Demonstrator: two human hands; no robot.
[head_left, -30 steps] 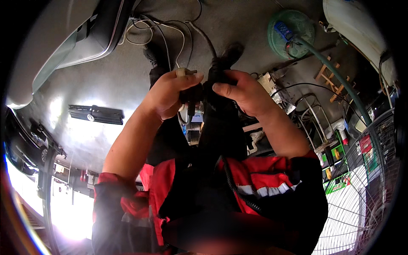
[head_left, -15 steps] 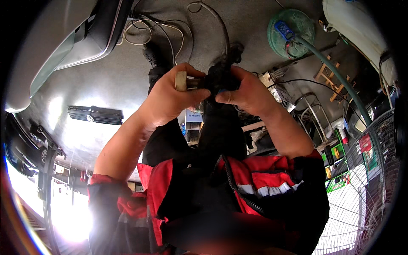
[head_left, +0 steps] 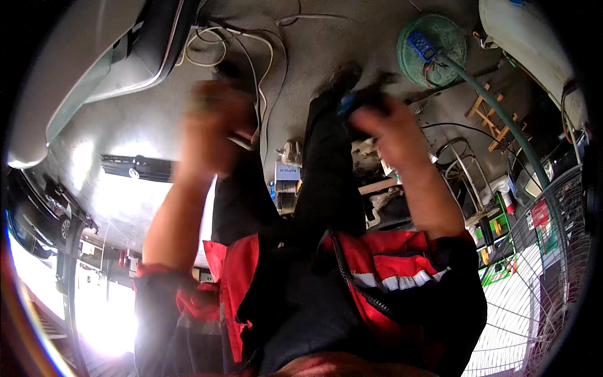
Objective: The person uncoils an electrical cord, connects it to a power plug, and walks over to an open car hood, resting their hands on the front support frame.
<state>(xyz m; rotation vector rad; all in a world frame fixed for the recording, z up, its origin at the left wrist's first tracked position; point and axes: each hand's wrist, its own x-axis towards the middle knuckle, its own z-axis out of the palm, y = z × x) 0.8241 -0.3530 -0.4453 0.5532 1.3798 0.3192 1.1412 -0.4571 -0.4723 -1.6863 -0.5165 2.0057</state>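
Note:
My left hand [head_left: 210, 129] is a motion-blurred shape over my left leg, beside the loose cables; its fingers and anything in them are smeared. My right hand [head_left: 396, 135], also blurred, is closed around a dark object [head_left: 370, 100] with a blue part, just right of my right leg [head_left: 317, 169]. Pale and black cables [head_left: 270, 66] run loosely over the floor above my hands. The two hands are wide apart.
A vehicle body panel [head_left: 81, 44] fills the upper left. A black grille [head_left: 116, 164] lies at left. A blue meter [head_left: 421, 45] sits on the green fan base [head_left: 455, 31]; its wire cage [head_left: 534, 283] is at right. Wooden frames [head_left: 487, 107] and metal parts [head_left: 291, 152] lie around.
My hands were together on the dark and cream pieces; they have moved apart, left and right. The dark piece went right with my right hand, and both hands became blurred.

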